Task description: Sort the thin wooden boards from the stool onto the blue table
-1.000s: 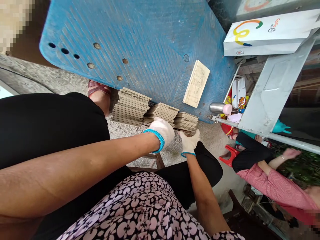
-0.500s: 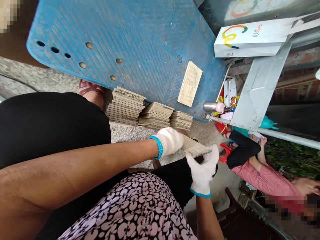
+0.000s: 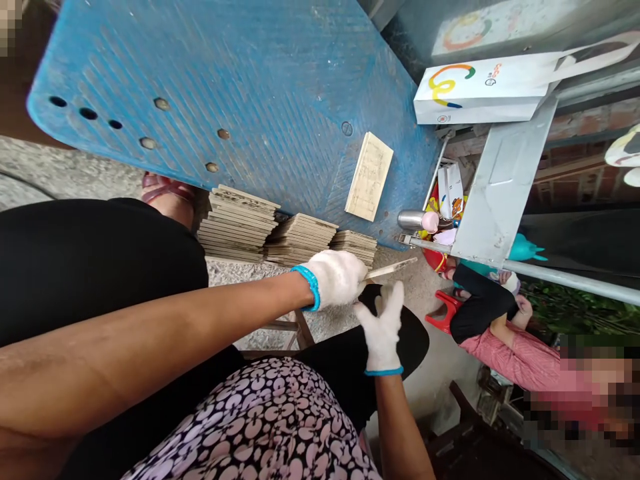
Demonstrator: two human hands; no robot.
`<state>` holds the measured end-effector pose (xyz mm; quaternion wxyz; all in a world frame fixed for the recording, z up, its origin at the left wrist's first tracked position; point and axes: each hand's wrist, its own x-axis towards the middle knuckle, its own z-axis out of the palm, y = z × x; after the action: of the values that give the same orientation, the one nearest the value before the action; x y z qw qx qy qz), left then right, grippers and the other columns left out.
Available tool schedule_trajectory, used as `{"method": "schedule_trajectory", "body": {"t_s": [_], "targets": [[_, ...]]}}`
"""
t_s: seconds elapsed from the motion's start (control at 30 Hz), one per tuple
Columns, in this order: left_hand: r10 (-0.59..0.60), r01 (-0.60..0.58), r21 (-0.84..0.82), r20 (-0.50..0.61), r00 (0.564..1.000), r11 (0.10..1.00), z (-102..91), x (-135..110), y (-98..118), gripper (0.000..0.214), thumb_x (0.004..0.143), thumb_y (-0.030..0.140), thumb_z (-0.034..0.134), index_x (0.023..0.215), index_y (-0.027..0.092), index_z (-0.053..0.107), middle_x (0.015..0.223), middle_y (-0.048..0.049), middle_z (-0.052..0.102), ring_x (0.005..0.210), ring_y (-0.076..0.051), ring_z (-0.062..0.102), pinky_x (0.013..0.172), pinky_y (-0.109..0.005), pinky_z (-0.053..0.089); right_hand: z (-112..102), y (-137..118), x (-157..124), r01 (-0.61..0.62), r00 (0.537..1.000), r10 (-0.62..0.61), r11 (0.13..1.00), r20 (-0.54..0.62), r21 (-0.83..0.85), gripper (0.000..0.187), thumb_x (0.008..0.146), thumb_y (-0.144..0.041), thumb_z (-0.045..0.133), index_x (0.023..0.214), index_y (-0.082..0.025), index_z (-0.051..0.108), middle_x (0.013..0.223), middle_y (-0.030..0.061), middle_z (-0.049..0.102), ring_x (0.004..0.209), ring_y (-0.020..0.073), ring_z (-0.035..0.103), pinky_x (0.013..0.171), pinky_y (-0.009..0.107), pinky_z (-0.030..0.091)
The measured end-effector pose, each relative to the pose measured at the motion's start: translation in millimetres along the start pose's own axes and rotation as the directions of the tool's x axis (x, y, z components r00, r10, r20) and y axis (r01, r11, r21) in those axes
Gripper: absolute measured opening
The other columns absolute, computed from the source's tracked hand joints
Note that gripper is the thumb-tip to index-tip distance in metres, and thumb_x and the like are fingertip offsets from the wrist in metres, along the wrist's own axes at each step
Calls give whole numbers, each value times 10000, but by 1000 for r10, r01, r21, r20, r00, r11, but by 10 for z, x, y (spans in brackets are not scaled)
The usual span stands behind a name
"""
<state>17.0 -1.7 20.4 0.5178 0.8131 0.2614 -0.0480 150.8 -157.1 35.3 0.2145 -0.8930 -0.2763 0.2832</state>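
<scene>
My left hand [image 3: 339, 279], in a white knit glove with a blue cuff, is closed on one end of a thin beige tile [image 3: 395, 268], seen nearly edge-on. Just below it, my right hand [image 3: 383, 327], gloved the same way, has its fingers spread apart and does not grip the tile. Beyond my left hand, several beige tiles stand in three stacks, a left stack [image 3: 237, 223], a middle stack [image 3: 300, 237] and a right stack [image 3: 355, 247], along the blue board's near edge. A small flat pile of tiles [image 3: 370, 177] lies on the blue board [image 3: 260, 80].
A white paper bag [image 3: 480, 87] stands at the upper right by a grey metal panel [image 3: 505, 180]. A steel flask [image 3: 413, 220] with a pink lid is beside the board. At right, another person in a pink top [image 3: 525, 360] sits near a red stool [image 3: 440, 310].
The tile has turned from showing its grooved face to nearly edge-on. My right hand has let go and moved down-left. The whole view has shifted slightly.
</scene>
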Motion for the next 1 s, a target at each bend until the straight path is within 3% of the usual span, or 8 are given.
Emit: {"method": "schedule_trajectory", "body": {"t_s": [0.1, 0.2, 0.4, 0.57, 0.7, 0.8, 0.9, 1.0], "targets": [[-71, 75, -88, 42, 997, 993, -129, -42, 17, 395, 897, 396, 425, 944, 170, 745, 870, -102, 725, 752, -229, 666, 616, -285, 454, 167, -28, 35, -44, 995, 58, 984, 77, -172, 1210, 600, -412, 819, 1581, -217, 137, 1559, 155, 352, 1413, 358, 393, 1151, 523, 356], [-150, 163, -186, 82, 985, 969, -213, -69, 23, 396, 879, 418, 439, 895, 173, 749, 767, -71, 705, 591, -162, 586, 540, -260, 374, 277, -80, 70, -32, 995, 51, 976, 85, -214, 1258, 562, -421, 838, 1583, -235, 125, 1565, 145, 346, 1406, 366, 401, 1138, 518, 376], [-227, 227, -294, 34, 973, 929, -277, -42, -50, 346, 847, 418, 481, 811, 171, 721, 645, -33, 636, 495, -125, 484, 496, -263, 318, 373, -83, 163, 39, 996, -26, 990, 90, -138, 1242, 601, -488, 820, 1582, -197, 116, 1587, 159, 293, 1428, 344, 371, 1156, 496, 357], [-258, 228, -319, -57, 964, 920, -309, 9, -104, 391, 906, 443, 396, 891, 186, 691, 823, -52, 688, 712, -176, 610, 584, -274, 391, 497, -101, 398, 171, 980, -179, 981, 83, 90, 1155, 583, -438, 826, 1538, -184, 230, 1513, 160, 424, 1376, 319, 448, 1116, 501, 409], [-327, 271, -296, -161, 931, 916, -349, 27, -126, 415, 918, 498, 375, 1023, 189, 632, 982, -76, 697, 895, -230, 658, 702, -306, 467, 537, -213, 807, 173, 972, -206, 953, 114, 248, 1090, 578, -405, 815, 1486, -124, 281, 1402, 196, 534, 1265, 301, 558, 1057, 464, 469], [-326, 292, -202, -162, 931, 935, -355, -2, -120, 410, 913, 492, 402, 1030, 177, 637, 972, -108, 704, 917, -271, 679, 743, -346, 504, 504, -368, 1233, 166, 982, -175, 979, 72, 117, 1027, 566, -421, 813, 1441, -129, 360, 1329, 174, 591, 1212, 302, 586, 1047, 466, 471], [-278, 275, -44, -82, 957, 960, -286, -47, -97, 373, 907, 409, 472, 1053, 125, 665, 927, -167, 709, 904, -316, 696, 748, -387, 528, 498, -579, 1688, 158, 987, -155, 984, 42, -83, 1001, 554, -456, 834, 1405, -129, 420, 1308, 156, 603, 1201, 293, 583, 1057, 423, 462], [-260, 242, 165, 98, 961, 956, -133, -68, -99, 289, 807, 167, 606, 1060, 76, 711, 982, -241, 708, 918, -367, 692, 773, -459, 530, 593, -793, 2091, 131, 991, -125, 967, 42, -218, 951, 558, -490, 835, 1353, -119, 467, 1245, 139, 636, 1149, 275, 605, 1017, 390, 486]]}}
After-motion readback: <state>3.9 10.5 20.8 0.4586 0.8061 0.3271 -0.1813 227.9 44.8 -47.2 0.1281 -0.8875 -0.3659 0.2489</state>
